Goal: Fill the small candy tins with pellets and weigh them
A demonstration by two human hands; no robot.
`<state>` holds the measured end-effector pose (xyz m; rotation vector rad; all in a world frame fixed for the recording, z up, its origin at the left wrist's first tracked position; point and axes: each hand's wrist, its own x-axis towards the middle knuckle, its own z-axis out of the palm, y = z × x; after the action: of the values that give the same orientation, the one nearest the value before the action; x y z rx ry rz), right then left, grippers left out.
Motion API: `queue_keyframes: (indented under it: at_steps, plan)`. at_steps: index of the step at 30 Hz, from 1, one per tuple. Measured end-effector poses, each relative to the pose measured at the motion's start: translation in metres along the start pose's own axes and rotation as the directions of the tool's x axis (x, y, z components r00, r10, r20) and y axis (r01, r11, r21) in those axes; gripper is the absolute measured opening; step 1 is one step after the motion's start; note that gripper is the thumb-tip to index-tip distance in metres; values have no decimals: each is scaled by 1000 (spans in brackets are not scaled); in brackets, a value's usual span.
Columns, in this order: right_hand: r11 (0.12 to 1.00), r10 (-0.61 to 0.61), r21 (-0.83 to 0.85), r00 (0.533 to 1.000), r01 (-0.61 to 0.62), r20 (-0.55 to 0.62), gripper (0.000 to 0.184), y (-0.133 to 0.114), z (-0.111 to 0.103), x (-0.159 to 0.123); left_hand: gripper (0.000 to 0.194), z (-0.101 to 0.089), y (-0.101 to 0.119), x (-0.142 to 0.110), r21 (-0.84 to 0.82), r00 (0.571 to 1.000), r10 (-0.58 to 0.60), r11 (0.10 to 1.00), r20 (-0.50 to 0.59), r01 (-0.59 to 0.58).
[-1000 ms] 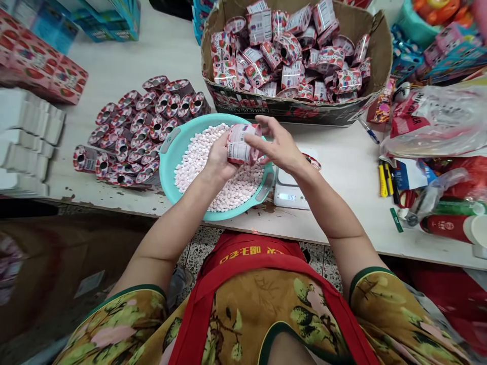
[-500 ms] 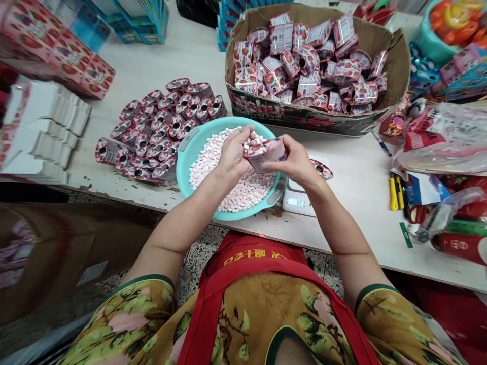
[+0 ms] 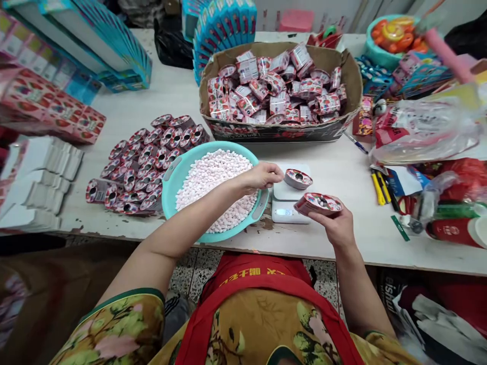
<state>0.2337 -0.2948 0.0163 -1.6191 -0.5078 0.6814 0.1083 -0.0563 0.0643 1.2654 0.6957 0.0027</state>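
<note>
Box in hand: the strawberry-printed pack is held near and just right of a white scale, pinched at its sides between the thumb and fingers of the right hand — a grip perhaps chosen to leave the top face clear. A second box is set on the scale's platform, likely so that its weight can be read; the display is lit. Above the right edge of a teal bowl, the left hand is held with its fingers drawn together, just beside that second box; whether anything is pinched there cannot be told.

The bowl, filled with pale candies, is placed left of the scale, presumably for a short reach. At the far side, a carton is heaped with loose packs. At left, more boxes are grouped close together, apparently to save space — dark holes showing in their faces. At far right, a basin is piled with orange pieces.
</note>
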Motion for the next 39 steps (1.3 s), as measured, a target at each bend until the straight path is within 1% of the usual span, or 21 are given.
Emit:
queue_keyframes:
  at_steps: [2,3,5,7,9,10,12,14,16,17,18,20,22,23,24,26,28,30,32,36,39]
  plan:
    - [1000,23,-9,996,-24,-84,57,11,-17,-12,13,21,2,27,262,993,93,959,71,-109]
    - [999,34,-9,992,-35,-120,57,16,-24,-17,13,30,2,40,396,985,143,902,99,-171]
    - [998,57,3,984,-58,-169,57,24,-34,-26,12,44,2,61,628,965,219,733,147,-262]
    - [996,83,29,977,-79,-198,58,29,-40,-30,11,50,2,73,777,951,240,554,195,-300]
    - [994,104,57,970,-94,-221,59,34,-44,-32,15,51,3,77,851,941,244,417,235,-321]
    - [993,113,67,967,-100,-227,60,36,-45,-31,17,51,4,77,868,935,251,371,250,-331]
    - [990,132,80,966,-117,-223,59,39,-46,-30,20,50,6,75,881,925,264,316,274,-352]
    - [988,142,90,967,-125,-211,59,41,-47,-28,20,49,8,74,877,915,278,302,293,-373]
    - [988,137,95,971,-120,-198,60,42,-47,-26,15,50,10,75,855,908,287,338,305,-394]
    - [989,132,93,972,-115,-192,60,42,-47,-25,13,51,11,76,834,910,287,386,299,-396]
    - [990,127,90,974,-111,-189,60,42,-47,-24,10,51,12,77,800,918,283,462,277,-383]
    - [990,125,83,975,-112,-183,59,43,-47,-24,7,48,16,76,663,953,252,687,166,-297]
    - [990,127,87,973,-112,-191,60,44,-49,-25,10,39,21,71,384,980,197,905,9,-185]
    - [989,127,94,972,-110,-197,62,44,-51,-25,12,32,24,68,210,984,166,966,-61,-150]
    - [989,126,101,971,-108,-202,63,46,-52,-26,13,23,26,63,40,984,133,991,-116,-129]
    - [989,123,111,970,-101,-208,64,48,-55,-26,14,4,30,51,-220,982,60,970,-181,-100]
    - [989,119,111,971,-98,-208,64,50,-57,-25,18,-11,30,39,-353,979,-51,935,-198,-23]
    - [990,111,106,973,-91,-203,63,52,-56,-23,19,-17,26,27,-384,971,-141,922,-191,59]
    - [992,94,102,977,-76,-189,61,52,-53,-21,13,-15,22,19,-355,970,-166,930,-179,94]
    - [995,59,89,985,-45,-164,60,50,-46,-18,11,-2,16,16,-275,982,-101,960,-161,54]
    - [996,56,84,984,-43,-171,61,48,-44,-18,9,6,15,19,-205,989,-84,977,-118,58]
